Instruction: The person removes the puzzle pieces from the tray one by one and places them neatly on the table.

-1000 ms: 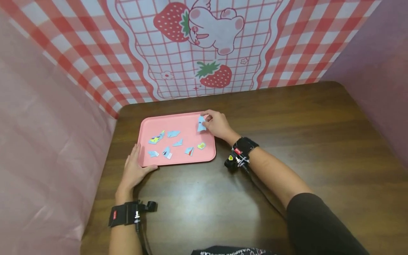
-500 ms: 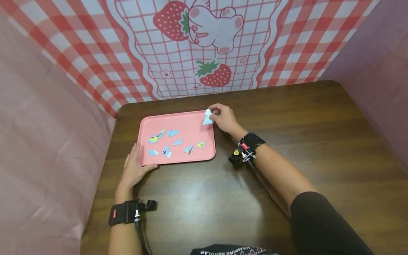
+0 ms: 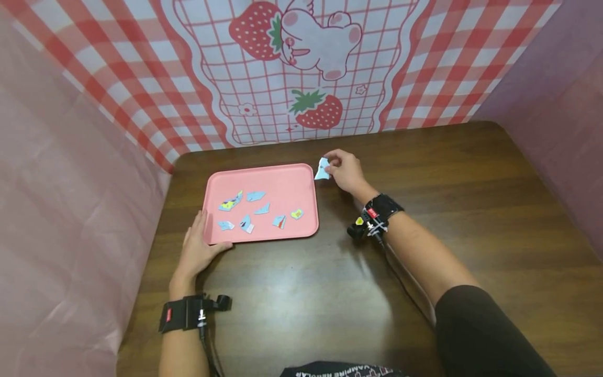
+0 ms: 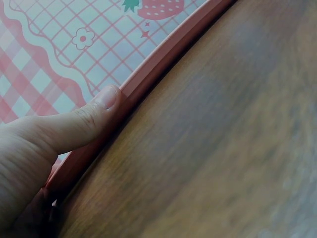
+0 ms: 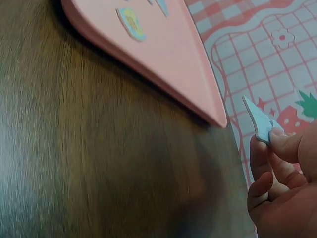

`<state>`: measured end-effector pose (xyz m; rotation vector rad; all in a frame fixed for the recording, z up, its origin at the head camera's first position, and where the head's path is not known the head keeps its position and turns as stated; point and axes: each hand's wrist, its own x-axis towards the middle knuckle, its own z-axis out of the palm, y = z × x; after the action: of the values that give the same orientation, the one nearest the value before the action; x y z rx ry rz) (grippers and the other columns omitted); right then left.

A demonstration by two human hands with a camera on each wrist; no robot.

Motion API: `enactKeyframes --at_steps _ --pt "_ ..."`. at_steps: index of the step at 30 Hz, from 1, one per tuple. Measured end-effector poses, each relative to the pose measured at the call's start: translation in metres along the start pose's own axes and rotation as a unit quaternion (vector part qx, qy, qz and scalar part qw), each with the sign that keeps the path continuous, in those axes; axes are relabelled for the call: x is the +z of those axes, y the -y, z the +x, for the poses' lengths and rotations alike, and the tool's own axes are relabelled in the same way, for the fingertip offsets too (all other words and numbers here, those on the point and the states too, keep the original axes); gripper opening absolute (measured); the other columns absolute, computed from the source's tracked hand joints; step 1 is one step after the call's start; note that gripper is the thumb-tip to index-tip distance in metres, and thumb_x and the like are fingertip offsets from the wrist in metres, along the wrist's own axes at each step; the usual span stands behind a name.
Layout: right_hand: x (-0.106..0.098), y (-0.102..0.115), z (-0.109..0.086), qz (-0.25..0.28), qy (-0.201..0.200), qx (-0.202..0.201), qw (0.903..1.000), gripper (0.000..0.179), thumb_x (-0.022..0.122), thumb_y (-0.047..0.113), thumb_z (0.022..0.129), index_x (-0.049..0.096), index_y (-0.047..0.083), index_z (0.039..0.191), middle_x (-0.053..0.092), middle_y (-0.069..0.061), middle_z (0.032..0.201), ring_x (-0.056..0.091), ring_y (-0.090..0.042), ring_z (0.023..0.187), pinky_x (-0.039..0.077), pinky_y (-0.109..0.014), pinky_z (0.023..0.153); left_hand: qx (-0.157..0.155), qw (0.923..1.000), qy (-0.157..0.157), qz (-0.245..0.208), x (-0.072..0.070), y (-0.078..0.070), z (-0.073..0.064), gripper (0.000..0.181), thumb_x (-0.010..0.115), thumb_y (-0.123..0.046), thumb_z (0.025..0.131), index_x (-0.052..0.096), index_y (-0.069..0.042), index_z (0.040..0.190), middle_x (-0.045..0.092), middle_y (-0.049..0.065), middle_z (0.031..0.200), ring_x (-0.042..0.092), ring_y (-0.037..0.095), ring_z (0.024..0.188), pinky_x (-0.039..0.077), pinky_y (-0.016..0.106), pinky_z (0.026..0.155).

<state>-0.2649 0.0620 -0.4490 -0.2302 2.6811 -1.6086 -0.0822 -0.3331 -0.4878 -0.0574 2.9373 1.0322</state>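
Note:
My right hand pinches a light-blue jigsaw puzzle piece between thumb and fingers, just off the tray's far right corner. In the right wrist view the piece is tilted, its thin edge showing, with the thumb on its printed face. The pink tray holds several loose pieces, among them a yellow one, a blue-and-red one and a long yellow-and-blue one. At the tray's near left corner rests my left hand, fingers along the left side; its thumb lies against the front rim.
The tray stands on a brown wooden table. Behind the table hangs a red-checked strawberry cloth, and a pink curtain lines the left side. Cables run from both wrist cameras, the right one close over the table.
My right hand has carried the light-blue puzzle piece rightward, from over the tray's right end to beyond its rim. The left hand stays at the tray's corner.

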Motion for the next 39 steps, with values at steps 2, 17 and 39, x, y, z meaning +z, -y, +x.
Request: enactKeyframes --at_steps 2,17,39 --pt "-0.003 -0.003 0.0 -0.003 -0.003 0.003 1.0 0.03 0.071 -0.002 0.09 0.068 -0.001 0.12 0.068 -0.015 0.091 0.061 -0.019 0.076 0.051 -0.022 0.063 -0.001 1.0 0.0 0.002 0.0 0.0 0.0 0.118 0.086 -0.046 0.078 0.015 0.002 0.159 0.01 0.026 0.165 0.01 0.042 0.152 0.006 0.059 0.121" --pt "-0.009 -0.018 -0.003 -0.031 -0.004 0.025 0.9992 0.029 0.071 0.0 0.09 0.068 0.0 0.119 0.069 -0.016 0.092 0.06 -0.021 0.077 0.049 -0.03 0.072 -0.005 1.0 0.001 -0.002 0.0 0.003 -0.002 0.12 0.085 -0.049 0.077 0.014 0.002 0.16 0.01 0.026 0.165 0.009 0.043 0.152 0.005 0.06 0.12" --pt "-0.01 -0.025 0.0 -0.129 0.035 0.03 0.9905 0.03 0.068 0.004 0.091 0.066 0.0 0.121 0.069 -0.018 0.103 0.062 -0.031 0.096 0.05 -0.042 0.085 0.003 1.0 0.003 0.003 0.0 0.001 0.001 0.12 0.085 -0.05 0.077 0.015 0.003 0.159 0.01 0.026 0.165 0.009 0.043 0.152 0.005 0.062 0.12"
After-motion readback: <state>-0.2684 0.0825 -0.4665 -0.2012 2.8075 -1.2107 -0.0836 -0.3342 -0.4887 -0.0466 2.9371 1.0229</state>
